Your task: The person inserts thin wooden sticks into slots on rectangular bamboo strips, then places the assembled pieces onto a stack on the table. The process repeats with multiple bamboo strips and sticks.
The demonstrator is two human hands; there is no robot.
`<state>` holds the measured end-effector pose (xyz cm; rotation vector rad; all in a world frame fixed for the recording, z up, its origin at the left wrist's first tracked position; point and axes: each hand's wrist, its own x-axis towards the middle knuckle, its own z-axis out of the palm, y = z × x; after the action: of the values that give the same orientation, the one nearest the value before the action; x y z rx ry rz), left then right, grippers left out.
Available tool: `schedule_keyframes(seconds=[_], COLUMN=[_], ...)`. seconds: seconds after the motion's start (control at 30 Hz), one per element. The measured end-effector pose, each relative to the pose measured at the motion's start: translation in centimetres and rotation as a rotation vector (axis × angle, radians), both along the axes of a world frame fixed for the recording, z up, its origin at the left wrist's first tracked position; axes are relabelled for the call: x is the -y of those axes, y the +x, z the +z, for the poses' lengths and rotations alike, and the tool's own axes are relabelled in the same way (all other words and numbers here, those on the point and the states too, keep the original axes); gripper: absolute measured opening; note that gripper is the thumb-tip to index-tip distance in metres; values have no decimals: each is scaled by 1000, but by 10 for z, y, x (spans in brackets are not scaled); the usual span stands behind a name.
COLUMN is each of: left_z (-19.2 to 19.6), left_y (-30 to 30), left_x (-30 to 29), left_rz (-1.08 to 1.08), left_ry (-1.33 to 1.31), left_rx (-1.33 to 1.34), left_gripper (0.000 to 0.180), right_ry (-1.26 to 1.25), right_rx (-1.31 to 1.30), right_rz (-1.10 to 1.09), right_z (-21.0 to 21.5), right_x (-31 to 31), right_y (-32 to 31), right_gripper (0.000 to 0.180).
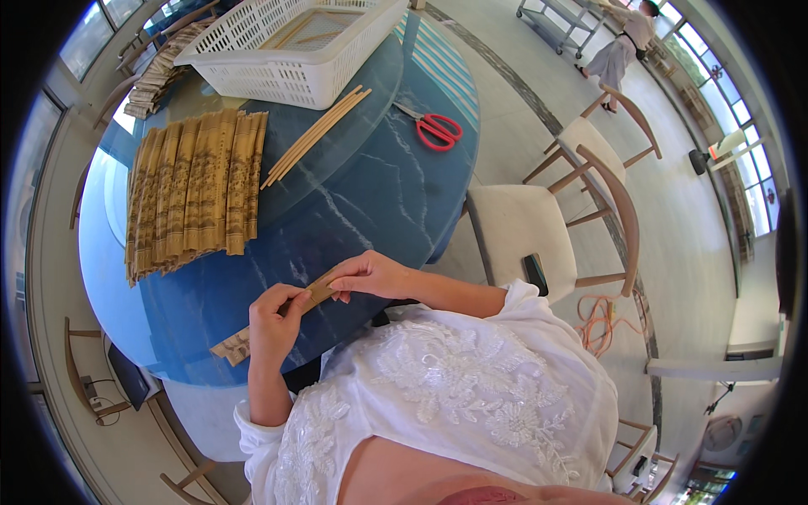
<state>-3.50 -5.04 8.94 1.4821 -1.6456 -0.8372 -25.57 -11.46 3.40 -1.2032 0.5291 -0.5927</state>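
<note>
A long, narrow tan paper sleeve with a dark print, like a chopstick sleeve (232,345), lies slantwise between my hands, just over the near edge of the blue table (379,198). My left hand (276,324) is closed on its middle, thumb on top. Toward the sleeve's far right end, my right hand (369,275) pinches it with thumb and fingers; that end is partly hidden. Beyond my left hand lies a row of similar patterned sleeves (198,181), stacked side by side. Several bare wooden sticks, like chopsticks (313,139), rest to the right of them.
Red-handled scissors (438,132) lie near the table's right edge. A white slotted plastic basket (261,74) stands at the back, with another patterned bundle (156,80) left of it. Right of the table, a chair (522,227) carries a dark phone (535,274). A person (627,46) walks beside a cart (560,25).
</note>
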Motion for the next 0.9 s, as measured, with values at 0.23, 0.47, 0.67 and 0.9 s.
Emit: schedule_keyframes(seconds=[0.23, 0.47, 0.67, 0.9], left_z=[2, -2, -28, -30], left_y=[23, 73, 91, 102], left_x=[-8, -38, -49, -51], left_rz=[70, 215, 247, 199], left_ry=[-30, 190, 270, 340], left_rx=[102, 75, -193, -395], left_gripper=[13, 16, 10, 8], right_ry=[-101, -100, -121, -203], right_rx=[-41, -119, -107, -127], right_rz=[-94, -168, -138, -140], right_z=[13, 19, 21, 30], right_x=[18, 35, 39, 43], right_y=[-24, -66, -67, -71], right_gripper=[25, 24, 24, 23])
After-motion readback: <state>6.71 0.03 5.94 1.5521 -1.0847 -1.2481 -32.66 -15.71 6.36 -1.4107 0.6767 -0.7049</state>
